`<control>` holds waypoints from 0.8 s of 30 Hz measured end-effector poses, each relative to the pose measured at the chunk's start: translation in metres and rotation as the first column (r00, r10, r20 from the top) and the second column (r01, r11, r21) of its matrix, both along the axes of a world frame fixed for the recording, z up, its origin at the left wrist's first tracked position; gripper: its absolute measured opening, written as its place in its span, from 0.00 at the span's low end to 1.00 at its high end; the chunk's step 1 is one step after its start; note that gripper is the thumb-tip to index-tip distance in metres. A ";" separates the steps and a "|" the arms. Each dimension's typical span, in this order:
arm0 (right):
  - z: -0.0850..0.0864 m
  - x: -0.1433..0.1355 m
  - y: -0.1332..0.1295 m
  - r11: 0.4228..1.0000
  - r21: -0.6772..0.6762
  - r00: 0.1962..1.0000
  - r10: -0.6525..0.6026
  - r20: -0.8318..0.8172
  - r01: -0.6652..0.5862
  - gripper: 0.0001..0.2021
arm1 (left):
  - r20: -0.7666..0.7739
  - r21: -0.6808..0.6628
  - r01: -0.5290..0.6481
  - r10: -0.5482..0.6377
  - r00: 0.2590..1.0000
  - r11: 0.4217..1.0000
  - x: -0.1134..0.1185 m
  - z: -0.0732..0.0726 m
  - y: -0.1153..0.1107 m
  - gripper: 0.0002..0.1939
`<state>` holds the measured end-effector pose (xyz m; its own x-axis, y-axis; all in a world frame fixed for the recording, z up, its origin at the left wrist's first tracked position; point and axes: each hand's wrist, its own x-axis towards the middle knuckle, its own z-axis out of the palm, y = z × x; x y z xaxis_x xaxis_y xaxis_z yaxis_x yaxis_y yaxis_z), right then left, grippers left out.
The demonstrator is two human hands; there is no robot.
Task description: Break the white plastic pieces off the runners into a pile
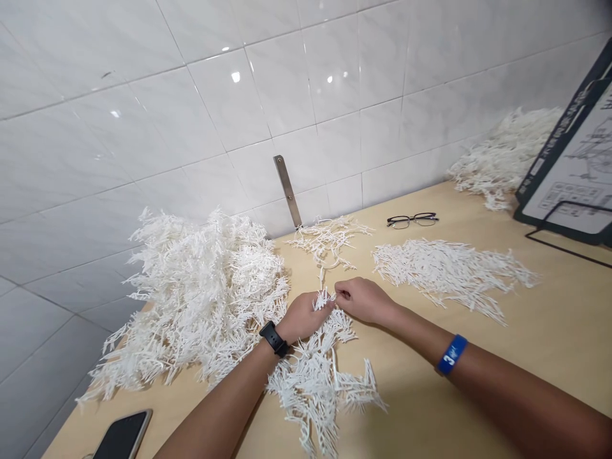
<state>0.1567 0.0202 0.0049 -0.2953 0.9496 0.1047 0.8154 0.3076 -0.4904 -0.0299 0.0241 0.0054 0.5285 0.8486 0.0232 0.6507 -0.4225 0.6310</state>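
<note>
My left hand (306, 317), with a black watch on its wrist, is closed on the upper end of a white branching strand cluster (318, 389) that spreads over the table below it. Touching or nearly touching its thumb, my right hand (361, 299) is pinched at the same upper end; what lies between its fingertips is too small to make out. A blue band circles the right forearm. Just beyond both hands lie loose white stems (329, 239). To the right is a flat pile of short white pieces (449, 271).
A big heap of white branching strands (201, 299) fills the left side. Glasses (412, 220) lie at the back, near a metal bracket (287, 191) by the tiled wall. A phone (122, 437) is front left. Another white pile (507, 153) and a dark-framed board (574, 166) stand at the right.
</note>
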 end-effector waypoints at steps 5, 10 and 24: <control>0.007 0.038 0.019 0.944 0.077 0.944 -0.325 0.054 0.320 0.10 | 0.066 -0.039 0.004 -0.001 0.998 0.999 -0.001 0.000 -0.005 0.22; 0.017 0.078 0.031 0.818 0.075 0.816 -0.575 0.063 0.571 0.15 | 0.053 -0.043 -0.034 0.036 0.998 0.998 0.000 -0.002 -0.004 0.23; 0.002 0.008 -0.003 0.974 0.016 0.890 0.214 -0.402 -0.227 0.08 | 0.130 -0.034 0.003 0.002 0.991 0.999 0.000 -0.005 -0.002 0.20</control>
<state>0.1652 0.0172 0.0064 -0.4373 0.8694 0.2298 0.4622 0.4365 -0.7719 -0.0295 0.0223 0.0004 0.5234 0.8498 0.0629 0.5618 -0.3996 0.7244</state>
